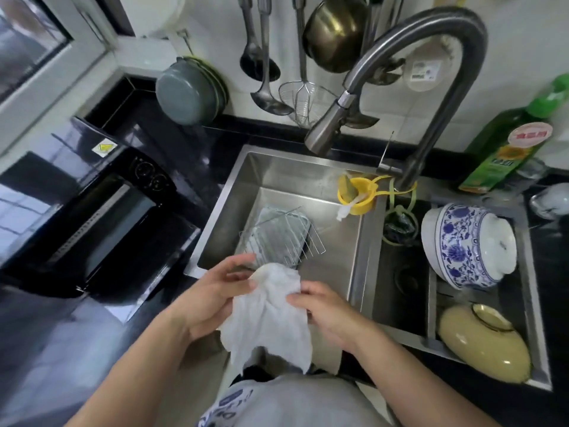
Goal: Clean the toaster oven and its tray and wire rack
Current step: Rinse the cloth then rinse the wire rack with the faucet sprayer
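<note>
**dishrag_dan:** Starting closest to the sink [215, 251] front edge: both hands are on a white cloth [271, 312] held just over that edge. The left hand [212, 300] has fingers curled around the cloth's upper corner, and the right hand [323, 312] pinches its other side. It's clamped from both ends, with the loose bottom dangling toward the person.

**crumbtray_kim:** And the oven bits?

**dishrag_dan:** Down in the sink basin, just past the cloth: the wire rack [295, 238] lies on top of the tray [277, 229], with the rack's near corner sticking out. Left of the sink, on the black tabletop [172, 124], is the toaster oven [92, 208], with its door looking dropped open, though it's blurry. The faucet [400, 87] arches over the sink's back, and no water is visible.

**crumbtray_kim:** What bites you here?

**dishrag_dan:** My guess is that the cloth snags on those rack wire ends if it's dragged across. The stacked rack could also slide on the tray and clatter when pushed. A dripping cloth carried over to the oven would put water near the dials. Wring it first, I'd say.
</note>
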